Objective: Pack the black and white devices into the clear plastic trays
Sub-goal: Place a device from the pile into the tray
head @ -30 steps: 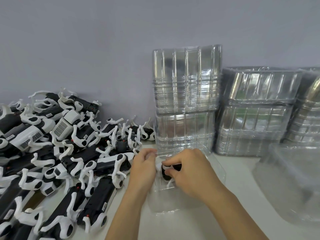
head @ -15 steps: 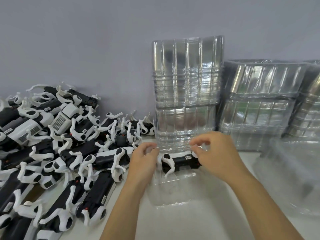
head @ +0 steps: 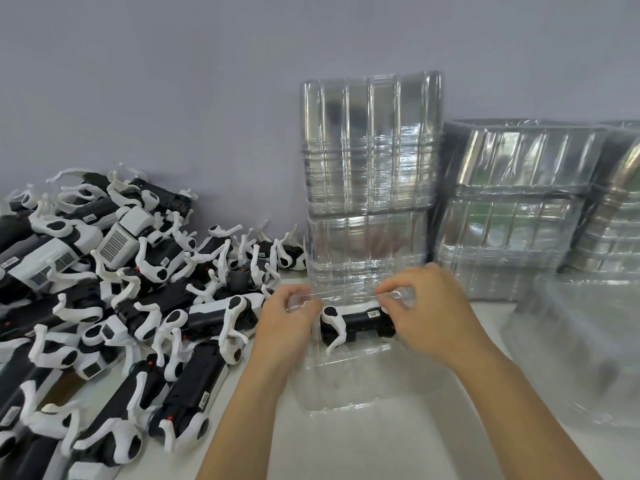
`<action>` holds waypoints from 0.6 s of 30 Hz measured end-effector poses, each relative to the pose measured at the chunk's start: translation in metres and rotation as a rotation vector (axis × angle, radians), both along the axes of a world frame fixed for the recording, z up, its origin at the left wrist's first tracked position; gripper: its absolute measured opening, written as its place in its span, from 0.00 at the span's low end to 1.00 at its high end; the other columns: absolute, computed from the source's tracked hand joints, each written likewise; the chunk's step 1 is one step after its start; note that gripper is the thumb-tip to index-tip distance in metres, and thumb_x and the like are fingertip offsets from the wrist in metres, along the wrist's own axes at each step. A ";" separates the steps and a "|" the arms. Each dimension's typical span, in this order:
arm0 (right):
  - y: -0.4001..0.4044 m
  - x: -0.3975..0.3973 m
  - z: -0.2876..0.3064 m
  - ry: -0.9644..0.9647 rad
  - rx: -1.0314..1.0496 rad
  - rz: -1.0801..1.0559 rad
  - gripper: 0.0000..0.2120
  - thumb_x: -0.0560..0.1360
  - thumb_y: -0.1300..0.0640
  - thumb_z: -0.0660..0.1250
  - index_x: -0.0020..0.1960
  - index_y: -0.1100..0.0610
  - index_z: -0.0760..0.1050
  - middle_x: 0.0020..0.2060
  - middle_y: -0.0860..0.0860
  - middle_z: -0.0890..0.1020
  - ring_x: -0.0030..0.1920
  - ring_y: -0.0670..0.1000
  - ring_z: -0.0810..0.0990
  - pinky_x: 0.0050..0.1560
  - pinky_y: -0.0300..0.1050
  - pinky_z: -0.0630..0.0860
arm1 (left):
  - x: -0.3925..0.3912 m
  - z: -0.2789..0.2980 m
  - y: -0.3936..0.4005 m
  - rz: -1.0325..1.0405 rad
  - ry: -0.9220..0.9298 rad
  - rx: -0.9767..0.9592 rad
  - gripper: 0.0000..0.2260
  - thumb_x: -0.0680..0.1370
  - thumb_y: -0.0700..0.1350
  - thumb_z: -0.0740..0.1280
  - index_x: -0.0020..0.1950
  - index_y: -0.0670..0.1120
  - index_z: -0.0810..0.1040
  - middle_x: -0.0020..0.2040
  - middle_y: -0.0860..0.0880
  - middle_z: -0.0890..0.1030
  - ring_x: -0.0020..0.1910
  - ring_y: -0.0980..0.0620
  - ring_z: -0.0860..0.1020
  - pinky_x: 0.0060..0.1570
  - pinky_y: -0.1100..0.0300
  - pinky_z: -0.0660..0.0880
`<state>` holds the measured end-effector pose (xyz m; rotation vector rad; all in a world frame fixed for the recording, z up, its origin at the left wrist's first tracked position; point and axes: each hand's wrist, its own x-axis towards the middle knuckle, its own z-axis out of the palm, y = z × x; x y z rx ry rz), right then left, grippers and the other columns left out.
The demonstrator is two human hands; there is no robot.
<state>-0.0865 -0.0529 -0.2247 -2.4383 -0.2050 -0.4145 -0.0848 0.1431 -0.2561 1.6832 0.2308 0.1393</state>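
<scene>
Head cam view, so you're looking down my forearms at the white table (head: pixel 381 452). Closest to me on the left is the big heap of black and white devices (head: pixel 114 323), all tangled with their white curved arms sticking out every which way, running from the near edge back to the wall. Right in front of me is the clear plastic tray (head: pixel 349 382) I'm working on, lying flat on the table, and one black and white device (head: pixel 356 323) is sitting in the far end of it, lying crosswise with a little label on top. My left hand (head: pixel 287 323) is at the tray's left side, fingers curled and pinching the thin clear edge up there. My right hand (head: pixel 429 313) is on the other side doing the same, thumb and fingers pinched on the clear plastic just above the device's right end. So both hands are apart with the device between them. Off to my right there's a blurry clear plastic bin (head: pixel 581 348). Behind the tray, a tall stack of empty clear trays (head: pixel 370 178) stands against the grey wall (head: pixel 173 81), and more stacked trays (head: pixel 516 209) sit to its right.
</scene>
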 end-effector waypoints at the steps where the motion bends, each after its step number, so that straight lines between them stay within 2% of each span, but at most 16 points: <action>1: 0.003 -0.001 0.000 -0.003 -0.019 0.050 0.05 0.75 0.53 0.72 0.48 0.44 0.85 0.46 0.38 0.84 0.55 0.45 0.77 0.59 0.48 0.71 | 0.000 0.000 0.000 0.003 0.000 0.005 0.10 0.77 0.46 0.70 0.58 0.55 0.79 0.57 0.61 0.78 0.52 0.68 0.73 0.42 0.69 0.65; 3: 0.008 -0.002 -0.001 0.031 -0.073 0.120 0.05 0.76 0.52 0.71 0.49 0.45 0.85 0.45 0.37 0.85 0.53 0.43 0.79 0.64 0.51 0.71 | 0.000 0.001 -0.001 0.006 -0.004 0.011 0.11 0.77 0.44 0.70 0.58 0.55 0.78 0.58 0.59 0.79 0.52 0.67 0.74 0.42 0.70 0.66; 6: 0.009 -0.003 -0.001 0.063 -0.109 0.103 0.03 0.76 0.49 0.72 0.48 0.43 0.85 0.44 0.38 0.85 0.51 0.44 0.80 0.64 0.52 0.71 | 0.000 0.001 -0.001 0.003 -0.012 0.019 0.11 0.77 0.43 0.70 0.58 0.55 0.78 0.58 0.58 0.79 0.52 0.67 0.75 0.42 0.71 0.66; 13: 0.014 -0.003 -0.001 0.052 -0.168 0.047 0.02 0.74 0.47 0.74 0.46 0.41 0.85 0.41 0.42 0.86 0.49 0.47 0.81 0.59 0.49 0.74 | -0.002 0.002 -0.002 -0.004 -0.024 0.040 0.10 0.78 0.42 0.69 0.57 0.55 0.78 0.57 0.60 0.79 0.52 0.67 0.75 0.42 0.71 0.66; 18: 0.016 -0.001 -0.005 0.019 -0.159 0.004 0.02 0.74 0.47 0.74 0.44 0.42 0.85 0.40 0.42 0.85 0.48 0.47 0.81 0.56 0.47 0.73 | -0.003 0.003 -0.004 0.008 -0.025 0.056 0.10 0.78 0.43 0.68 0.56 0.56 0.78 0.53 0.64 0.78 0.46 0.73 0.75 0.37 0.75 0.67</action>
